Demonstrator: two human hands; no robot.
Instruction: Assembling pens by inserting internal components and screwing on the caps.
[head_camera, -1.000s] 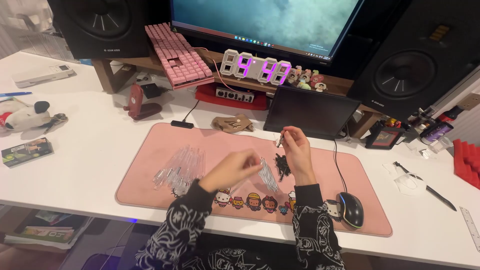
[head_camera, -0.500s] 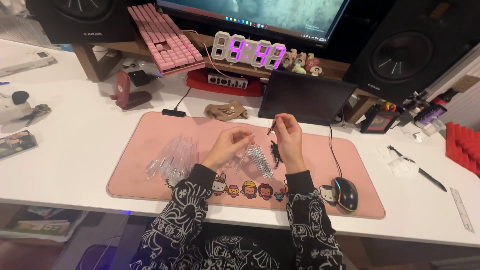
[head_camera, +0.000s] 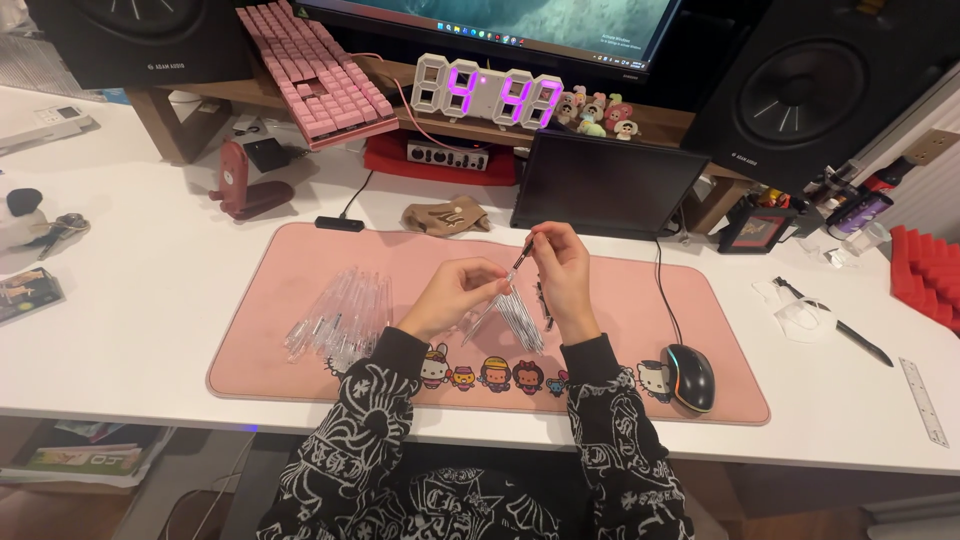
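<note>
Pen parts are what we see in both hands at frame centre, over the pink mat (head_camera: 700, 330). Going left to right: a loose pile of clear tubes (head_camera: 340, 318) lies on the mat's left part, long axes running lower left to upper right, well apart from the hands and on the left hand's side. Our left hand (head_camera: 455, 298) pinches a clear tube (head_camera: 488, 312) that slants up to the right, its upper end meeting the right hand. Just below the hands, a smaller bunch of clear pieces (head_camera: 522, 322) rests on the mat, nearer than the left pile. Our right hand (head_camera: 562, 275) grips a thin dark refill (head_camera: 523, 254) between fingertips, its axis also slanting up and right, tip just above the tube's upper end; whether it has entered the tube we cannot tell. Right of the hands sits a mouse (head_camera: 691, 376) on the mat's lower right. Both hands are closed in pinch grips, neither released
</note>
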